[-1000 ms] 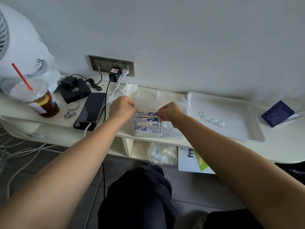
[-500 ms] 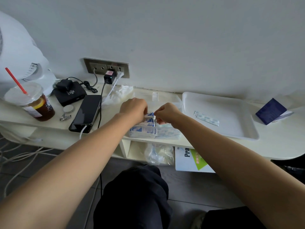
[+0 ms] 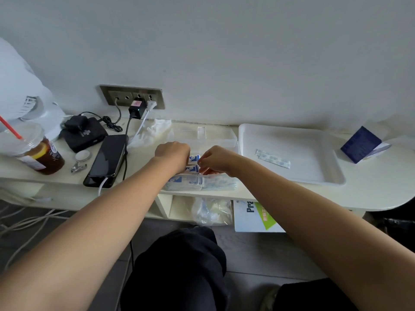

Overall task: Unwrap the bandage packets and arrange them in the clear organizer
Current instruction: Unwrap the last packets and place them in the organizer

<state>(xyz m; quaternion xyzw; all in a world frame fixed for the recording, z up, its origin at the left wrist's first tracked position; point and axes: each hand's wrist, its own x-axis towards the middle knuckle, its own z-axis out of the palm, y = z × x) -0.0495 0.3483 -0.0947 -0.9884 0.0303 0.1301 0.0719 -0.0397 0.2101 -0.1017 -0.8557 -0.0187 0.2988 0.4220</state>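
Note:
The clear organizer [image 3: 224, 182] sits at the desk's front edge, with its open lid [image 3: 203, 136] lying behind it. White-and-blue bandage packets [image 3: 183, 182] fill its left side. My left hand [image 3: 173, 157] and my right hand [image 3: 215, 160] are close together over the organizer, and both pinch one blue-and-white packet [image 3: 194, 158] between them. My fingertips are mostly hidden behind the knuckles. Two loose bandage strips [image 3: 272, 158] lie on the white tray [image 3: 292, 176] to the right.
A black phone [image 3: 107, 160] on a cable, a black box [image 3: 86, 135], an iced drink cup [image 3: 33, 151] and a small clip lie left. A dark blue booklet [image 3: 361, 144] is at far right. A crumpled tissue [image 3: 152, 131] lies behind my left hand.
My hands have drawn closer together over the organizer, narrowing the gap around the packet. The camera view shifted slightly, and the scene slid a little left and down.

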